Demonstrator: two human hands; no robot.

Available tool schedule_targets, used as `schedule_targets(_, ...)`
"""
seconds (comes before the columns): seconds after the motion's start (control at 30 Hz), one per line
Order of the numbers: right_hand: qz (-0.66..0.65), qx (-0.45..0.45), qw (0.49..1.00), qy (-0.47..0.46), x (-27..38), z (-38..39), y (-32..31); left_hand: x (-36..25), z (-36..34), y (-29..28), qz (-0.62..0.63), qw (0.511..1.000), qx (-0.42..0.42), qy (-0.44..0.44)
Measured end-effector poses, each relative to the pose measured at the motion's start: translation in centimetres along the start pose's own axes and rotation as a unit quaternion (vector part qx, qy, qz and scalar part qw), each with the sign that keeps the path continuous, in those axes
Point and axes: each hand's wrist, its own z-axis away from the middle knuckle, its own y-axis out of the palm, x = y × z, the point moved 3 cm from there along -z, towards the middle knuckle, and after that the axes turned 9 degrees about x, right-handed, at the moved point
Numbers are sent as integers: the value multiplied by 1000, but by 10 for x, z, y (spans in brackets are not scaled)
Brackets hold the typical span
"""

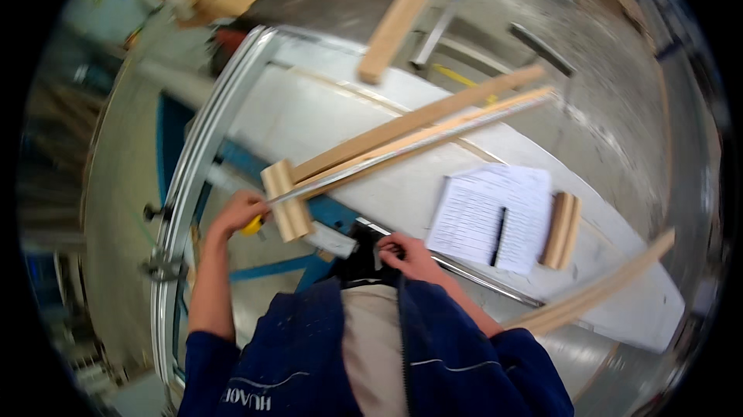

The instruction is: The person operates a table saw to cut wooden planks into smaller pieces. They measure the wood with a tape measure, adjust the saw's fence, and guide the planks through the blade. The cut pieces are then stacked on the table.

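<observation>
At the near left of the pale table, my left hand (238,213) is closed around a yellow tape measure (254,225), mostly hidden by the fingers. Its long pale blade (410,141) stretches diagonally along a light wooden strip (495,118). A second wooden strip (418,121) lies just beyond it. Short ridged wooden pieces (288,199) sit crosswise at the near end of the strips, right beside my left hand. My right hand (406,254) is close to my waist by the table's metal edge, its fingers curled; whether they hold anything is hidden.
Printed sheets (472,208) with a black pen (499,236) lie on the table (325,69), beside more short wooden pieces (563,230). Long strips (604,289) cross the right end. Another board (402,18) overhangs the far edge. A metal rail (205,138) borders the left side.
</observation>
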Motion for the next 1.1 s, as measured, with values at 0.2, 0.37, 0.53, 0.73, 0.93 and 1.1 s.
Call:
schedule_targets(0.2,-32,-41,999,-12,4,26,-20,-77,0,58,222,960,166,28)
schedule_targets(0.37,-65,-105,992,-17,2,53,-30,-134,-43,143,272,925,257,64)
schedule_targets(0.53,-50,-243,967,-54,-8,83,-45,-193,-72,212,167,933,270,167)
schedule_targets(0.73,-27,-470,880,-53,-17,124,-73,-232,-91,276,-50,939,184,288)
schedule_targets(0.93,57,-493,867,-54,-11,127,-92,-250,-82,307,-159,920,-46,356)
schedule_targets(1.1,190,-421,887,-21,-8,104,-82,-237,-102,314,-94,922,-38,375)
